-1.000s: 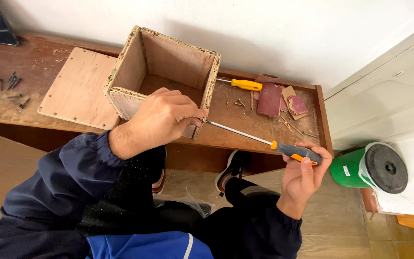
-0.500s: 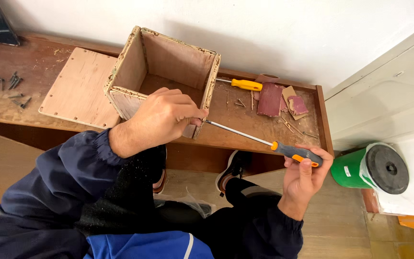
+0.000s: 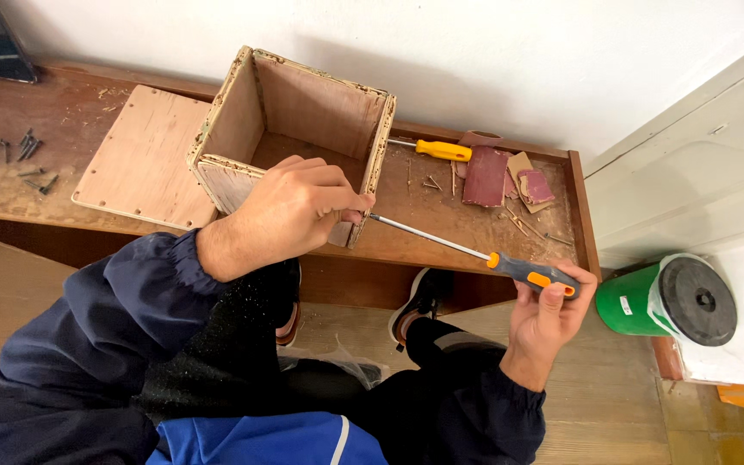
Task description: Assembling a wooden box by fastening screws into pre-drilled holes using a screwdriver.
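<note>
A long brown wooden counter [image 3: 62,185] stands against a white wall, with a wood floor below it. On its far left lie some dark screws [image 3: 2,151]. Next to them a flat wooden board [image 3: 144,159] lies on the counter. Just beside the board stands an open wooden box [image 3: 303,112] with thin, pale walls and rough edges. The left hand [image 3: 290,211] is curled around the front corner of the box and grips it. A long screwdriver [image 3: 475,251] with a grey and orange handle points its thin metal tip at that corner. The right hand [image 3: 548,314] grips the handle, off the counter's front edge. Behind it lie a yellow screwdriver [image 3: 441,150] and reddish sandpaper pieces [image 3: 497,176]. A green bin [image 3: 678,301] stands on the floor at the right
</note>
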